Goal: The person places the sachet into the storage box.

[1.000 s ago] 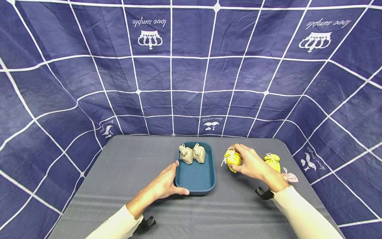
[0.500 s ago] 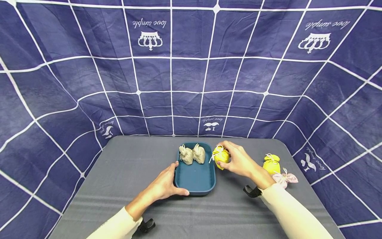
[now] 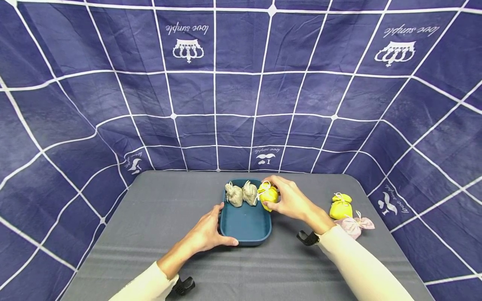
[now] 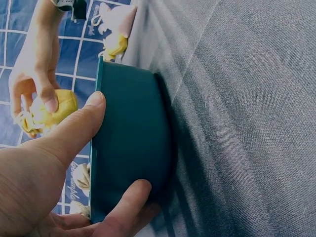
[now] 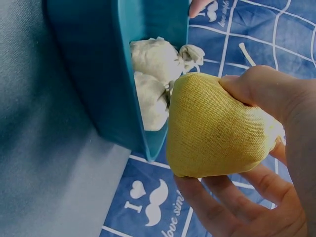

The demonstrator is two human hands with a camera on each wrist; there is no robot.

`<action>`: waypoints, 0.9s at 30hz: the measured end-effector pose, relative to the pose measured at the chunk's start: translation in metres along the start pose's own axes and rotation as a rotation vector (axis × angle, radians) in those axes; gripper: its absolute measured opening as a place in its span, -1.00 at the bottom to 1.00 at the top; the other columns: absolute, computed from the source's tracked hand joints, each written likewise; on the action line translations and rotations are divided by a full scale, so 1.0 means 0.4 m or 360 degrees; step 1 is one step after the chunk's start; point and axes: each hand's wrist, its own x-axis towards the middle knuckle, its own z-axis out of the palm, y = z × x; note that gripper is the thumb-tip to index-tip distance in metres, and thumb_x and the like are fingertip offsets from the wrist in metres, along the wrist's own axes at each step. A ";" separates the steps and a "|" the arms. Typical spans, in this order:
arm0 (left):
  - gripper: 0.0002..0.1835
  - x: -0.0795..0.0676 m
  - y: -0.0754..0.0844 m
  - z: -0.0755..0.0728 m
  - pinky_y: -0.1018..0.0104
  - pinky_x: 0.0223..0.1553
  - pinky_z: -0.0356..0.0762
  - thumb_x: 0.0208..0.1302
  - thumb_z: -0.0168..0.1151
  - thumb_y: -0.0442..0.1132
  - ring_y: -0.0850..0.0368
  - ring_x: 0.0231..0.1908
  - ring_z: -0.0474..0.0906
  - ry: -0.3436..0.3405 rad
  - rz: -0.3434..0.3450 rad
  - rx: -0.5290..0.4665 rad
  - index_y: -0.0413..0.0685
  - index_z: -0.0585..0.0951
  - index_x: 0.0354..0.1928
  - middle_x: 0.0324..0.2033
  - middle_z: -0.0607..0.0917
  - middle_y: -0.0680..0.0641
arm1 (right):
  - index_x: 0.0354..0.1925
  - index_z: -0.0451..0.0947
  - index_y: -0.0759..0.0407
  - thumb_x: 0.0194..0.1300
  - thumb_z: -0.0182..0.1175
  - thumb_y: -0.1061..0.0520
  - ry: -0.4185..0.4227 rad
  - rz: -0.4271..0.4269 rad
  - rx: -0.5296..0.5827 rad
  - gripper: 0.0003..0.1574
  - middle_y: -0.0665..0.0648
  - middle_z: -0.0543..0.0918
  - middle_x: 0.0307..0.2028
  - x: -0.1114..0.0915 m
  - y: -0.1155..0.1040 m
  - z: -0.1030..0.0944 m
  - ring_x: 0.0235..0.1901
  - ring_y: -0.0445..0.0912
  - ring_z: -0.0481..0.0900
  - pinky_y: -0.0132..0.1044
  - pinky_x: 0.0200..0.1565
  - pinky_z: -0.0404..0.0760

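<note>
Left hand [image 3: 207,231] gripped the tray [image 3: 245,225], two beige bags [image 3: 234,196] in its far end; right hand [image 3: 293,201] grasped a yellow bag [image 3: 268,195]; another yellow bag [image 3: 340,209] and a pink one [image 3: 352,228] remained outside, right.

yellow pouch [image 5: 212,128] I pinch: coarse-woven cloth, matt
tray [image 4: 131,133]: smooth, plastic-looking
table cover [image 4: 256,98]: woven cloth, matt

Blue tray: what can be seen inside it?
Two beige pouches sit side by side at the far end of the blue tray. In the head view, the right hand and its yellow pouch hide the far right corner.
</note>
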 end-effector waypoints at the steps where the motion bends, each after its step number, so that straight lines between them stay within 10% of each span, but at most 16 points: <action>1: 0.44 0.001 0.000 0.000 -0.36 0.61 0.56 -0.04 0.98 0.11 -0.44 0.60 0.56 0.0001 0.0004 0.0005 -0.36 0.29 0.74 0.71 0.48 -0.40 | 0.29 0.70 0.04 0.21 0.74 0.23 -0.0001 -0.0002 0.0001 -0.28 0.03 0.85 0.11 0.002 -0.002 0.002 0.00 -0.10 0.79 -0.15 0.06 0.86; 16: 0.47 -0.003 -0.014 -0.001 -0.19 0.31 0.81 0.00 0.97 -0.03 -0.06 0.04 0.93 -0.0048 0.0013 -0.0208 -0.34 0.18 0.81 0.56 0.63 -0.42 | 0.34 0.69 0.02 0.25 0.74 0.14 -0.0041 -0.0009 -0.0025 -0.26 0.00 0.85 0.17 0.045 -0.033 0.036 0.01 -0.09 0.79 -0.08 0.10 0.83; 27: 0.45 -0.002 -0.025 -0.008 -0.12 0.24 0.87 0.05 0.95 -0.13 -0.12 0.05 0.94 -0.0107 0.0010 -0.0346 -0.34 0.14 0.82 0.59 0.59 -0.45 | 0.35 0.68 0.11 0.27 0.74 0.16 -0.0110 -0.0063 0.0058 -0.26 0.04 0.84 0.15 0.077 -0.060 0.068 0.02 -0.09 0.79 -0.11 0.15 0.85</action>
